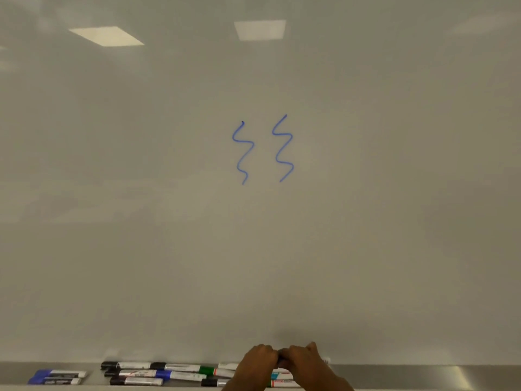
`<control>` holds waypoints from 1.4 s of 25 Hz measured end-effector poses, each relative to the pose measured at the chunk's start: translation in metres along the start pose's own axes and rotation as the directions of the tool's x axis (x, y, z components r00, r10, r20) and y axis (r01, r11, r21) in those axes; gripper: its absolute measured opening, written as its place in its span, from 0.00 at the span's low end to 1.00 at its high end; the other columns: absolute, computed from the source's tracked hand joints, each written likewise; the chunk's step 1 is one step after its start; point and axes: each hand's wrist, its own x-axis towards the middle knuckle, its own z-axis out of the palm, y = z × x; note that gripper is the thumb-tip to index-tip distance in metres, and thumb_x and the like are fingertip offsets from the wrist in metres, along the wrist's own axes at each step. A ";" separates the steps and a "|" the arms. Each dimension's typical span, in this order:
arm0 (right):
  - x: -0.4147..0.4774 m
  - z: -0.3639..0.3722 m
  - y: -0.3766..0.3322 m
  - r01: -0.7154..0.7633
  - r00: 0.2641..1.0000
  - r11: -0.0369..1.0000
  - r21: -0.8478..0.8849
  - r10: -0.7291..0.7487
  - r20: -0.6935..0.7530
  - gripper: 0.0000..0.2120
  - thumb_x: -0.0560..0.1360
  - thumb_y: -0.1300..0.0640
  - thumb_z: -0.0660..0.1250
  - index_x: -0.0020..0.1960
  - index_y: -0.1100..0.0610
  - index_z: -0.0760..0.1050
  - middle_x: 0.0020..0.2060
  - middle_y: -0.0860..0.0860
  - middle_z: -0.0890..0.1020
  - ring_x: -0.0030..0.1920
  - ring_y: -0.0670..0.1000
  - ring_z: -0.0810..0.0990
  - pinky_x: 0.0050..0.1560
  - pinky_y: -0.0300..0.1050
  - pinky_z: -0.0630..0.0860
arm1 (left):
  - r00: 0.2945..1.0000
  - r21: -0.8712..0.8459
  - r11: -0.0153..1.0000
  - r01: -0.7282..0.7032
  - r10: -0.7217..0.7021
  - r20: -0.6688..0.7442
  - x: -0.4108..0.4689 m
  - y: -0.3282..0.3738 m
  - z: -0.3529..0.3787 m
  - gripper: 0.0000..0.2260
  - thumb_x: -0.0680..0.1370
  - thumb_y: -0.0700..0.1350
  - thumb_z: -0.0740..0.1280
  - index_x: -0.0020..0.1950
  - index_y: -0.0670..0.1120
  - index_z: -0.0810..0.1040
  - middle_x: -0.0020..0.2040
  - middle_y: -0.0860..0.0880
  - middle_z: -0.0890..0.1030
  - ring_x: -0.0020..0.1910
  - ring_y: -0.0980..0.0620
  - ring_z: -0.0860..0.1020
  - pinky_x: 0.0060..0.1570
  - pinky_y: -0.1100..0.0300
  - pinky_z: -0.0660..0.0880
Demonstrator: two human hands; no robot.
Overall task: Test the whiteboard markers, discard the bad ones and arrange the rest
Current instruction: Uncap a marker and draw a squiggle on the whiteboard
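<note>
Low at the near edge of the view, the left hand (260, 362) and the right hand (308, 362) are meeting knuckle to knuckle over the ledge (423, 375) under the whiteboard (366, 207). Each grip is curling tight on a dark marker (281, 361) held between them. Only a sliver of it is showing, so its colour and cap cannot be told. A pile of markers (135, 373) with black, blue and green caps is lying lengthwise on the ledge, just left of the hands and partly behind them. Two blue markers (60, 373) are lying side by side further left, apart from the pile. On the board, a left squiggle (243, 153) and a right squiggle (283, 149), both blue, are sitting close together.
</note>
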 end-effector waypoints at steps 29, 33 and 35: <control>0.033 -0.243 -0.196 0.690 0.154 0.703 0.171 0.089 -0.984 0.05 0.74 0.55 0.69 0.47 0.54 0.74 0.34 0.49 0.77 0.33 0.49 0.77 0.36 0.43 0.75 | -0.157 0.379 0.925 0.017 0.376 -0.913 -0.091 -0.176 -0.320 0.16 0.79 0.41 0.66 0.64 0.36 0.75 0.66 0.40 0.74 0.68 0.43 0.71 0.65 0.45 0.70; 0.052 -0.274 -0.212 0.662 0.093 0.740 0.120 0.078 -0.993 0.04 0.77 0.55 0.64 0.51 0.52 0.72 0.31 0.48 0.76 0.29 0.49 0.76 0.31 0.47 0.75 | -0.109 0.424 0.905 -0.029 0.419 -0.902 -0.082 -0.190 -0.341 0.17 0.81 0.39 0.59 0.69 0.35 0.68 0.70 0.39 0.68 0.72 0.44 0.65 0.70 0.48 0.64; 0.062 -0.285 -0.218 0.636 0.056 0.761 0.128 0.119 -0.991 0.07 0.74 0.56 0.66 0.51 0.54 0.71 0.31 0.47 0.77 0.28 0.47 0.76 0.30 0.44 0.75 | -0.093 0.424 0.904 -0.055 0.418 -0.904 -0.076 -0.195 -0.342 0.18 0.81 0.39 0.58 0.70 0.35 0.66 0.72 0.40 0.66 0.73 0.44 0.63 0.72 0.49 0.61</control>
